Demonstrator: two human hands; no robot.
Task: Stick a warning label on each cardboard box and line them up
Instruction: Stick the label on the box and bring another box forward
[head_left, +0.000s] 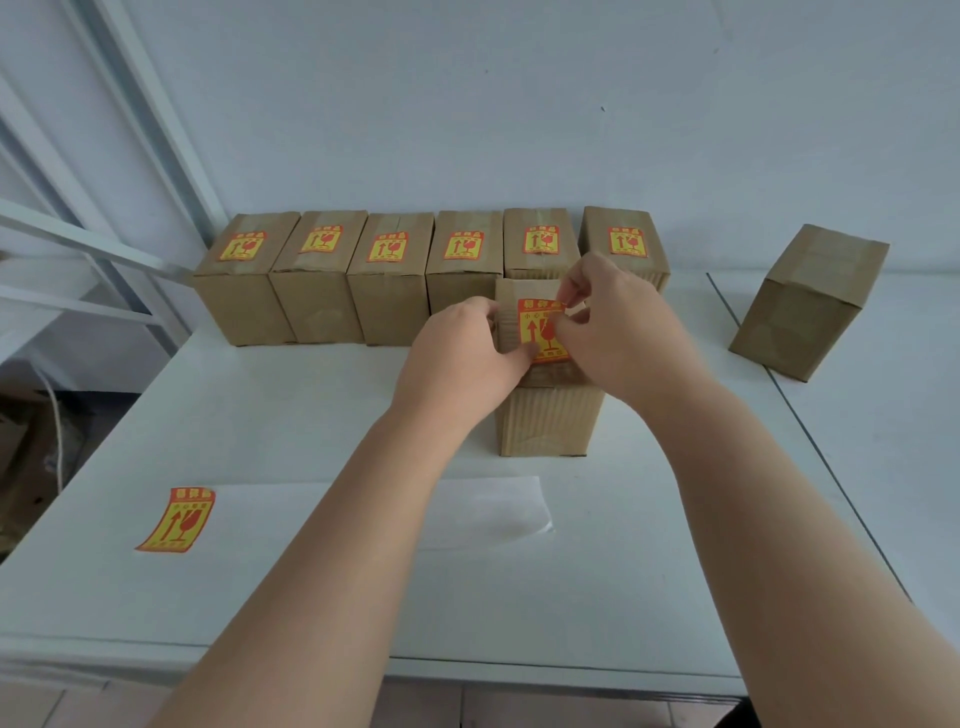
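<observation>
A: Status, left to right?
B: Lower left of frame: spare label (176, 519) lies on the backing sheet (493, 512), arrows pointing up-frame with a slight skew. Upper left to centre: row of six labelled boxes (389, 280) along the wall, sides touching, labels on the top faces.
A: Hands?
B: Left hand (462, 358) curls round the left edge of the centre box (548, 421), thumb down on the lower left corner of the warning label (540, 332). Right hand (608, 338) pinches the label's upper right edge.
A: Where's that box?
B: Centre of frame, upright on the table (311, 415), just in front of the row's right end. Can't tell if it touches the row.
A: Label orientation?
B: Long axis runs near-to-far along the long side of the top face. Arrows point away from the camera, red header at the far end. Matches the row.
A: Handling?
B: My read: the label is thin, floppy and tacky, so it sticks on first contact and creases easily. Hold it by the edges and smooth from the stuck end. The box looks like light corrugated card; take it by the side walls, not the taped flaps.
A: Right side?
B: Unlabelled box (805, 306), well apart, turned with a corner toward the camera.
</observation>
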